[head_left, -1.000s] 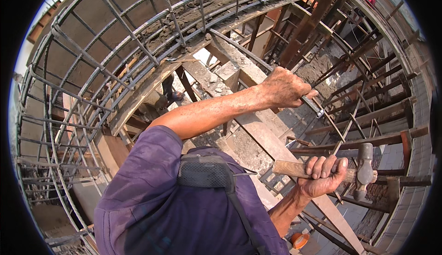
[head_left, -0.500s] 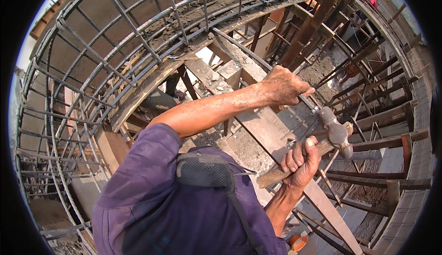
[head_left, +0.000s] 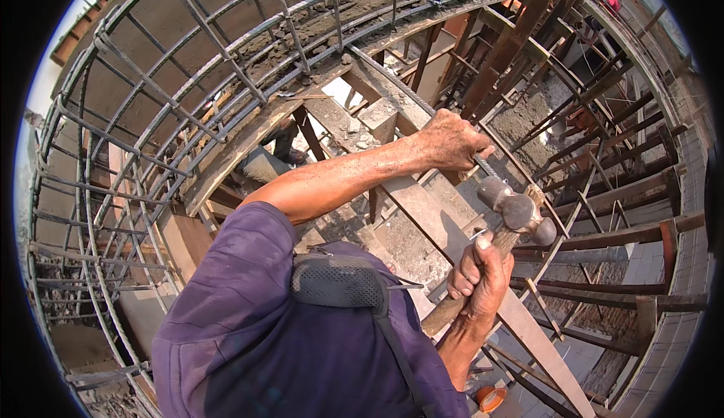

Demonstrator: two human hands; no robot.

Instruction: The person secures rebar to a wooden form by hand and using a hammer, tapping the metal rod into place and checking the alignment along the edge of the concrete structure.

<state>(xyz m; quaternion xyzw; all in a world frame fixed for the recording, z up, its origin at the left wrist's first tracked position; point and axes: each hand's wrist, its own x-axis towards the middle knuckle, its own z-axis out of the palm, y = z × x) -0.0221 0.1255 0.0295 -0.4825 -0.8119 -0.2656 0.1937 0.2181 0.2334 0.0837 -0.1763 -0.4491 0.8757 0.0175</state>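
My left hand (head_left: 452, 142) is closed around a long steel reinforcing bar (head_left: 394, 78), which slants from the rebar cage down to the right and shows again as a ribbed stub past my fist. In my right hand (head_left: 483, 278) is a hammer (head_left: 518, 211), its wooden handle gripped partway along and its rounded metal head raised beyond the thumb. The hammer head sits close by the bar's near end; whether they touch I cannot tell. Below both hands lies a wooden board (head_left: 430, 210) with dusty debris about it.
A curved rebar cage (head_left: 173, 109) rises on the left and along the top. Timber props and beams (head_left: 603, 248) cross the deep opening at right. An orange bucket (head_left: 491, 398) stands low down. Another person's leg (head_left: 265, 165) shows below on the left; a distant person (head_left: 614, 0) is top right.
The hammer and my right hand have shifted left, bringing the head close to the bar's end. My left hand has moved slightly left with the bar.
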